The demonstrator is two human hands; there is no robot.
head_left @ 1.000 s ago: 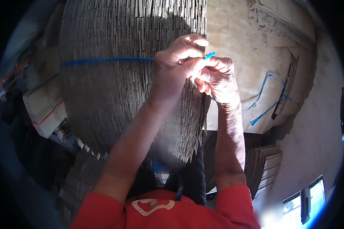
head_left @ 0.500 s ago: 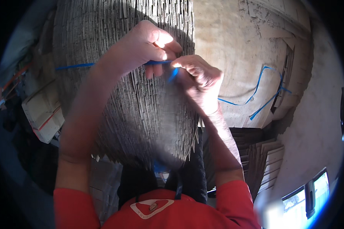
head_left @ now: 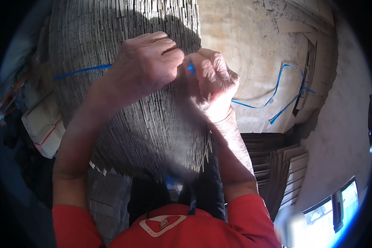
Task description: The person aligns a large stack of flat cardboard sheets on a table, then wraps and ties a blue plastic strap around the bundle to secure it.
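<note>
A large bundle of thin, grey-brown flat sheets [head_left: 153, 124], seen edge-on, lies in front of me. Around it runs a narrow blue strap [head_left: 82, 71], crossing from the bundle's left side to beneath my hands. My left hand [head_left: 151, 62] is closed in a fist over the strap, its fingertips turned out of sight. Close against it, my right hand [head_left: 214, 78] is closed too, pinching the strap, and a short blue piece shows by its thumb. The place where the strap meets between the hands is hidden.
A pale wooden board [head_left: 244, 49] lies right of the bundle, with a loose length of blue strap [head_left: 278, 84] trailing over it. Stacked boards [head_left: 283, 173] stand at the lower right, below a wall [head_left: 330, 136]. At left is a pale block with red strapping [head_left: 43, 128].
My left hand has turned over and curled from partly spread fingers into a fist. My right hand has stayed beside it. The whole view has shifted slightly, moving the bundle left.
</note>
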